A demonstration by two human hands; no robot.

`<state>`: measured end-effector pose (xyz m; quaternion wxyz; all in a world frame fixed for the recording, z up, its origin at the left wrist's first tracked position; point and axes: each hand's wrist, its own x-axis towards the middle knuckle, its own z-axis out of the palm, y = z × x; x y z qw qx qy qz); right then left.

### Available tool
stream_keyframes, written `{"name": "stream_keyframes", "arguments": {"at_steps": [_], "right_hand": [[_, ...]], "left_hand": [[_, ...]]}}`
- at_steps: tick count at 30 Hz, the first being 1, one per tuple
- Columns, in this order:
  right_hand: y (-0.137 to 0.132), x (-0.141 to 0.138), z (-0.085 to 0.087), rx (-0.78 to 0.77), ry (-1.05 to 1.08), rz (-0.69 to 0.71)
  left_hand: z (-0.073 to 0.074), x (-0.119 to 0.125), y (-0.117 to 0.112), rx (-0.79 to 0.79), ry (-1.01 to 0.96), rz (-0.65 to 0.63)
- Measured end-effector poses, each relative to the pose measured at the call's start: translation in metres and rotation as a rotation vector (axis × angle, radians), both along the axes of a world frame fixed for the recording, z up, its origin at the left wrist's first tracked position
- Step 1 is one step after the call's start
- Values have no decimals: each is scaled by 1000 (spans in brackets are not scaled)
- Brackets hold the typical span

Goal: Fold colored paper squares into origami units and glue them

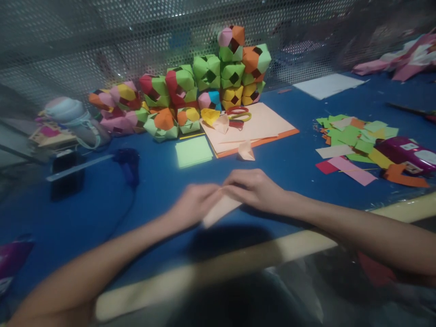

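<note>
A small piece of pale peach paper (221,210), seemingly folded, is held between both hands just above the blue table's near side. My left hand (197,202) grips its left part, fingers closed and slightly blurred. On the other side, my right hand (254,190) pinches the upper right part with thumb and fingers. The hands meet at the paper's top, hiding much of it. Just beyond them lies a folded peach paper unit (246,151). Behind that are peach sheets (265,120) over an orange one, and a stack of light green paper squares (194,152).
Folded paper modular shapes (207,72) are piled against the perforated metal screen (136,41). Scissors (240,114) rest on the peach sheets. Paper scraps (350,138) and a purple stapler (408,154) are at right. A glue gun (127,163), phone (68,175) and bottle (76,120) are left.
</note>
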<state>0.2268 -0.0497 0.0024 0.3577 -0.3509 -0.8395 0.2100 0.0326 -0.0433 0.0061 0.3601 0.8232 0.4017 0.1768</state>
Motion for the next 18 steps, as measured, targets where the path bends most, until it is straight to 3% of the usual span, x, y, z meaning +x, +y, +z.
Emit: {"name": "stream_keyframes", "arguments": {"at_steps": [13,18], "right_hand": [[-2,-1,-6,367,-156,136],[0,-6,-6,454,-104,130]], "left_hand": [[2,3,-1,161,87,-86],[0,3,2,139,-9,44]]}}
